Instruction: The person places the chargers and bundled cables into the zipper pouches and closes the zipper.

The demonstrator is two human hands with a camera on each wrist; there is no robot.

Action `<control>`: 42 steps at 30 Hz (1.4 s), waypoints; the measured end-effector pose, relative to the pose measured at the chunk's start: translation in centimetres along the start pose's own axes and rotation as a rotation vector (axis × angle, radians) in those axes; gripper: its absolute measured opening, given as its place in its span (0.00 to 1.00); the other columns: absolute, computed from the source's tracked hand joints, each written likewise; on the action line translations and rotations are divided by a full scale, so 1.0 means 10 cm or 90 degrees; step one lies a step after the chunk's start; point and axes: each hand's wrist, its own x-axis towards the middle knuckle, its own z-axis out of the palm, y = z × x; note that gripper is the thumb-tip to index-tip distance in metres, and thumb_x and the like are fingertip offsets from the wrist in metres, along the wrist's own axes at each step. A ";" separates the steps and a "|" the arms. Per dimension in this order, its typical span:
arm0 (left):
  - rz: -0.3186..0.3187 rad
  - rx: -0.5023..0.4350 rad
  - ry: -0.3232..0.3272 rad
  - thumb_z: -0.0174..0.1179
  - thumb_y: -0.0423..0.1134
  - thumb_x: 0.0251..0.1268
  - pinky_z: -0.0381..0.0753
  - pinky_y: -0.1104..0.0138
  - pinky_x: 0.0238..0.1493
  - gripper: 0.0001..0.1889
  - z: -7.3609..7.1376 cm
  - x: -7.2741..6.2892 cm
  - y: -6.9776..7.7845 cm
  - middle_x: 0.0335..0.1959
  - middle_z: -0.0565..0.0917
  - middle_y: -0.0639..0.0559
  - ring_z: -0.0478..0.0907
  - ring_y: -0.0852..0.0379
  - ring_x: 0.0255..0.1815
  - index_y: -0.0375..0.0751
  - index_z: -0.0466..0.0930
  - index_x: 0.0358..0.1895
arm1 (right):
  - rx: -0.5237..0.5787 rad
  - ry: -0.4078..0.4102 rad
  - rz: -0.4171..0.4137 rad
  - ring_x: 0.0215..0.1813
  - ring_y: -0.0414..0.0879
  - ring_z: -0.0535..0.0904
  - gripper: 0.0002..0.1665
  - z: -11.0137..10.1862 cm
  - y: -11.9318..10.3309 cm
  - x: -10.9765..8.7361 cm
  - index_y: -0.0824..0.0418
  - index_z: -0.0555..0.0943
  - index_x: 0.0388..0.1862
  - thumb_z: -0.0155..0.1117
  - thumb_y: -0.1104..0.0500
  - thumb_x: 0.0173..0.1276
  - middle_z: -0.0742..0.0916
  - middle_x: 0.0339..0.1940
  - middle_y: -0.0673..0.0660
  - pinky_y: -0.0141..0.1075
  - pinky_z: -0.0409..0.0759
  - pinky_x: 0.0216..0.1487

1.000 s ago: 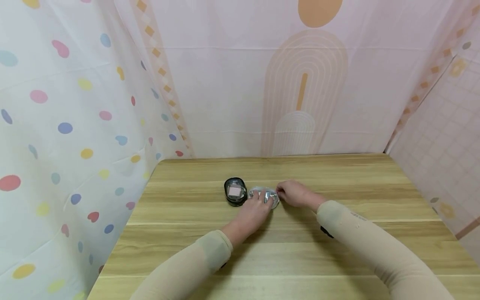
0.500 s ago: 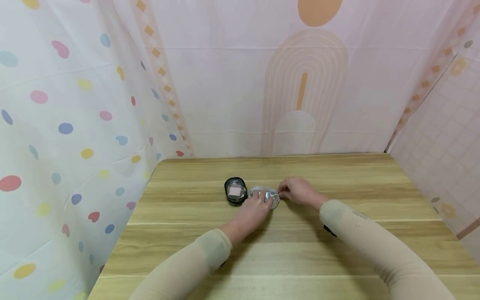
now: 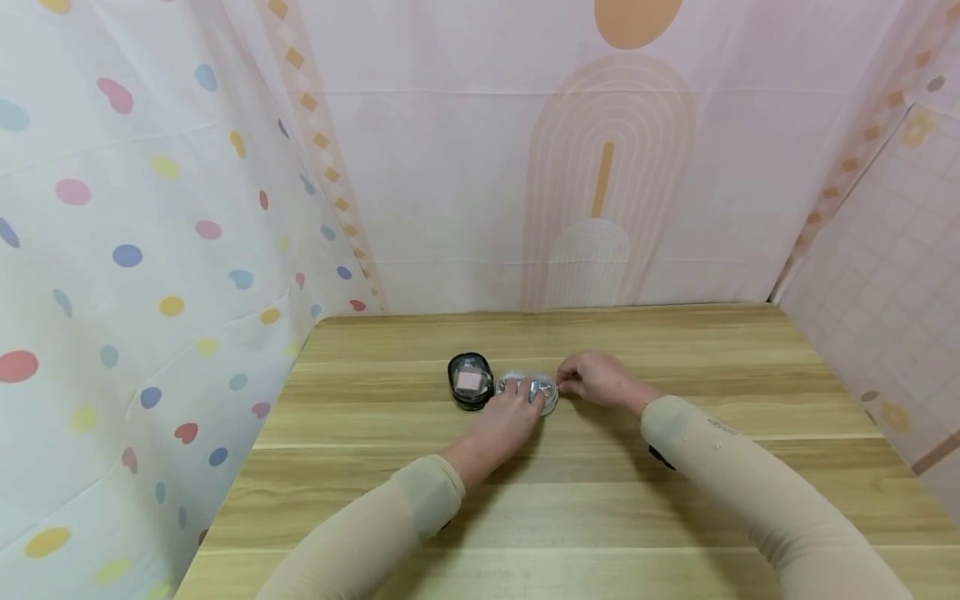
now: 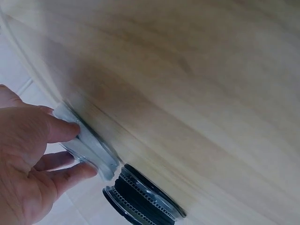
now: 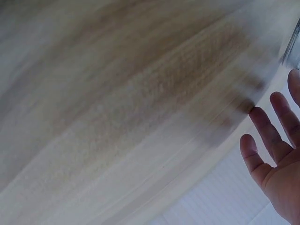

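A small oval see-through pouch [image 3: 549, 402] with pale trim lies on the table, with silvery contents partly hidden by fingers. My left hand [image 3: 501, 423] holds it from the near side, fingers over its top. In the left wrist view, thumb and fingers grip the pouch [image 4: 96, 145] from both sides. At its right end my right hand [image 3: 600, 381] pinches the edge between thumb and forefinger; what exactly lies in that pinch is too small to tell. In the right wrist view the other fingers of the right hand [image 5: 281, 154] are spread loosely.
Just left of the pale pouch stands a similar black-trimmed zip pouch [image 3: 471, 381] with a pinkish rectangle showing in its top. Both are on a wood-grain table [image 3: 360, 467]. Patterned curtains [image 3: 450, 167] hang behind the table and along its sides.
My right hand has shifted slightly right at the pouch's end, its thumb and forefinger now more visible. The left hand and both pouches have stayed in place.
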 end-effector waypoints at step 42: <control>0.058 0.018 -0.005 0.61 0.39 0.79 0.88 0.59 0.57 0.16 0.05 0.02 -0.06 0.56 0.86 0.46 0.86 0.50 0.54 0.53 0.85 0.65 | -0.016 -0.047 0.054 0.40 0.39 0.87 0.03 -0.03 -0.04 -0.05 0.53 0.93 0.38 0.74 0.57 0.73 0.94 0.39 0.48 0.39 0.87 0.44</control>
